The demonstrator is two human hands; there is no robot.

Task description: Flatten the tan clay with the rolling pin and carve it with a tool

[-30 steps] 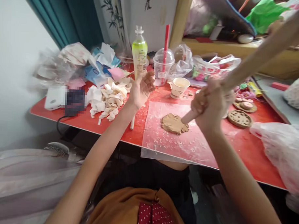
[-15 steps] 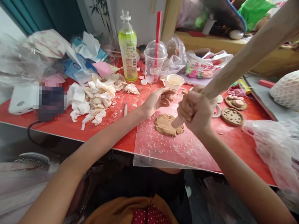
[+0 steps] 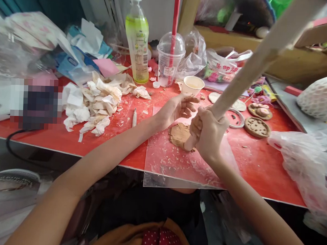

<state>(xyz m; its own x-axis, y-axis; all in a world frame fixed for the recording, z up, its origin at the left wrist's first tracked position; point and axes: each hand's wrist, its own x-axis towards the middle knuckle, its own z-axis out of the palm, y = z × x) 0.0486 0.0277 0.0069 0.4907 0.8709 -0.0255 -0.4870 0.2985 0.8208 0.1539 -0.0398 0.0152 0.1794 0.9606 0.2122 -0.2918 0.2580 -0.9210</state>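
My right hand (image 3: pixel 208 133) is wrapped around a long pale wooden stick (image 3: pixel 251 64), held at a slant. Its lower end presses against a flattened slab of brown clay (image 3: pixel 178 134). The slab lies on a clear plastic sheet (image 3: pixel 164 170) speckled with crumbs. My left hand (image 3: pixel 178 108) hovers beyond the clay, palm turned inward, its fingers loosely curved and apart with nothing in them. Just behind it stands a paper cup (image 3: pixel 193 84). Part of the clay is hidden by my right hand.
Crumpled tissues (image 3: pixel 97 102) and a pen-like tool (image 3: pixel 134 118) lie to the left. A bottle (image 3: pixel 138 43) and a lidded plastic cup (image 3: pixel 169 58) stand behind. Right are a ring (image 3: pixel 235 118), a spotted clay disc (image 3: pixel 257 127) and a plastic bag (image 3: pixel 299 156).
My right hand and the stick have shifted slightly left and lower, with the stick's lower end moving toward the clay's near edge. My left hand stays open near the cup. The view has shifted a little.
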